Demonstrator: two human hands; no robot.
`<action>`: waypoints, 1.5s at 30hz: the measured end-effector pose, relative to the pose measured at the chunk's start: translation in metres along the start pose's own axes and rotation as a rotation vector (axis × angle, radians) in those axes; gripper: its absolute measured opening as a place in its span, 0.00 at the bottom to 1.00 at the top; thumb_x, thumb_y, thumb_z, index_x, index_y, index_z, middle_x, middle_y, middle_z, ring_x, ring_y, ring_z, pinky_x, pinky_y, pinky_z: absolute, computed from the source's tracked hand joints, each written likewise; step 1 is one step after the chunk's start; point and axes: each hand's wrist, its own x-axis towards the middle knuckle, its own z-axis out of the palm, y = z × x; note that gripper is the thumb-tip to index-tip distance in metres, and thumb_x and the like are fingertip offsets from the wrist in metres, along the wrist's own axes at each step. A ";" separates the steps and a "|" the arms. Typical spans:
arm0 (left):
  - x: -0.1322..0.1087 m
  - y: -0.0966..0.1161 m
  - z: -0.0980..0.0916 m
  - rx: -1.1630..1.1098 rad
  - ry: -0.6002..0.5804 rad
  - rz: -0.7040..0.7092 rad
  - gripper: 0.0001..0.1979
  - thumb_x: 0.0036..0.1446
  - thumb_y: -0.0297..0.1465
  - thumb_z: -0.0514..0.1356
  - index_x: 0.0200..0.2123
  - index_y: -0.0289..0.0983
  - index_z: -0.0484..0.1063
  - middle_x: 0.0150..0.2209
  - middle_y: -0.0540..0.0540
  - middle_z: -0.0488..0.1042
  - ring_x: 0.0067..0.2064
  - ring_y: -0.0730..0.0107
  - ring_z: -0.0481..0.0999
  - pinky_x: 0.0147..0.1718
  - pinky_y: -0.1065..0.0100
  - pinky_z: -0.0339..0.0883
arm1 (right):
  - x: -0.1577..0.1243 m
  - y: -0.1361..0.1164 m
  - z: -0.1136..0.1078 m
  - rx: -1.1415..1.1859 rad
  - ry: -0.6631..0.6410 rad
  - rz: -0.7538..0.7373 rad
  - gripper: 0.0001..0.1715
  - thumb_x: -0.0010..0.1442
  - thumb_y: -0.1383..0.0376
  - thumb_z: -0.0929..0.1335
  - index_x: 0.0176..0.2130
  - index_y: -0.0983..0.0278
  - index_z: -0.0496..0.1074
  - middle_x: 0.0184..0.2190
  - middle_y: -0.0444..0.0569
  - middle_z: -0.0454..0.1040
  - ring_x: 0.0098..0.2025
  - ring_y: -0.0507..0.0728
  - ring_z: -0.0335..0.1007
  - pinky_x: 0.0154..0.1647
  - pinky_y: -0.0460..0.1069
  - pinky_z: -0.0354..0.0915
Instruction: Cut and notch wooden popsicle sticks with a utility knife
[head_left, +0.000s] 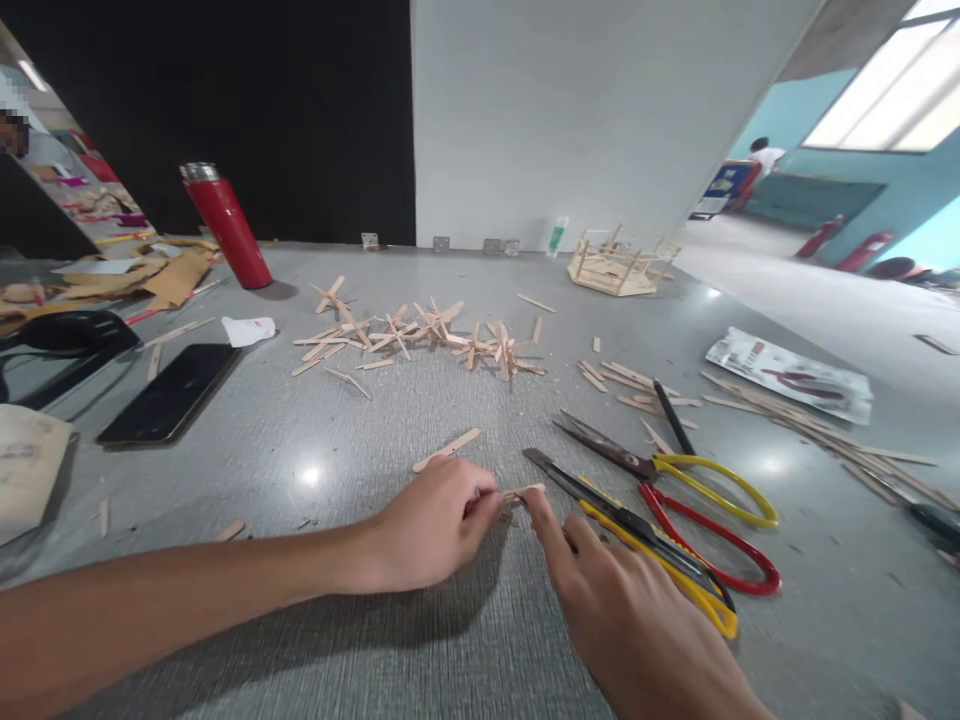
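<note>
Fingers curled, my left hand (435, 525) pinches a small pale wooden stick piece (516, 495) low over the grey table. At its other end is the index fingertip of my right hand (619, 595); the thumb is hidden, while the other fingers are folded. Just beyond my left hand lies a flat wooden craft stick (448, 450). A yellow and black utility knife (637, 535) rests beside my right hand, blade extended. Beyond it lie scissors (645, 464) with one yellow and one red handle, blades slightly apart.
Small crossed-stick pieces (435, 325) are heaped mid-table. A hexagonal stick frame (619, 270) and a green-labelled bottle (557, 236) stand at the back. Left are a red flask (229, 230) and a phone (171, 394). Right lie loose sticks (810, 420) and a packet (787, 375).
</note>
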 end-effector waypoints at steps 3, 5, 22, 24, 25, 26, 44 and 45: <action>-0.001 0.000 0.001 -0.032 -0.006 -0.020 0.21 0.71 0.37 0.47 0.23 0.38 0.57 0.14 0.55 0.62 0.12 0.77 0.65 0.09 0.76 0.50 | -0.003 -0.001 0.002 0.033 0.001 0.007 0.41 0.43 0.82 0.61 0.58 0.81 0.67 0.26 0.47 0.74 0.18 0.56 0.73 0.15 0.50 0.67; -0.002 0.002 0.002 -0.032 0.012 -0.023 0.21 0.71 0.36 0.48 0.23 0.38 0.57 0.14 0.55 0.61 0.12 0.77 0.65 0.09 0.77 0.50 | -0.005 -0.001 0.003 0.051 -0.007 0.008 0.41 0.44 0.82 0.61 0.58 0.81 0.67 0.26 0.47 0.74 0.18 0.56 0.73 0.16 0.50 0.67; 0.001 0.006 -0.011 -0.183 -0.178 -0.167 0.17 0.71 0.40 0.46 0.30 0.39 0.62 0.18 0.55 0.67 0.12 0.77 0.64 0.08 0.77 0.53 | -0.007 0.011 0.006 0.369 -0.230 0.179 0.44 0.52 0.83 0.59 0.66 0.66 0.64 0.38 0.54 0.81 0.31 0.58 0.81 0.29 0.49 0.74; 0.002 0.007 -0.012 -0.207 -0.208 -0.197 0.18 0.71 0.41 0.46 0.31 0.39 0.62 0.18 0.55 0.68 0.12 0.76 0.65 0.08 0.76 0.53 | -0.010 0.012 0.009 0.417 -0.192 0.168 0.45 0.52 0.83 0.59 0.66 0.66 0.63 0.39 0.55 0.81 0.32 0.58 0.81 0.31 0.50 0.75; 0.002 0.007 -0.012 -0.202 -0.215 -0.203 0.18 0.71 0.42 0.46 0.30 0.39 0.62 0.19 0.55 0.68 0.13 0.77 0.65 0.08 0.76 0.53 | -0.012 0.012 0.011 0.436 -0.168 0.166 0.45 0.52 0.82 0.59 0.67 0.65 0.62 0.39 0.55 0.81 0.32 0.57 0.81 0.32 0.50 0.76; 0.002 0.008 -0.012 -0.185 -0.212 -0.200 0.18 0.71 0.42 0.47 0.30 0.39 0.61 0.18 0.55 0.68 0.13 0.77 0.64 0.09 0.77 0.53 | -0.012 0.013 0.012 0.450 -0.144 0.171 0.45 0.53 0.82 0.58 0.67 0.65 0.62 0.39 0.54 0.81 0.32 0.57 0.81 0.32 0.50 0.76; -0.001 0.004 -0.003 0.035 -0.067 -0.063 0.21 0.72 0.40 0.47 0.26 0.39 0.57 0.17 0.56 0.62 0.14 0.77 0.63 0.14 0.73 0.50 | -0.009 0.008 0.007 0.422 -0.190 0.188 0.43 0.55 0.80 0.60 0.67 0.63 0.60 0.39 0.52 0.80 0.30 0.55 0.79 0.28 0.47 0.71; 0.000 0.004 -0.002 0.068 -0.045 -0.037 0.21 0.72 0.39 0.48 0.25 0.39 0.57 0.16 0.56 0.61 0.15 0.78 0.62 0.15 0.72 0.49 | -0.009 0.008 0.007 0.413 -0.187 0.184 0.43 0.55 0.80 0.60 0.67 0.64 0.60 0.38 0.52 0.80 0.30 0.56 0.79 0.27 0.47 0.70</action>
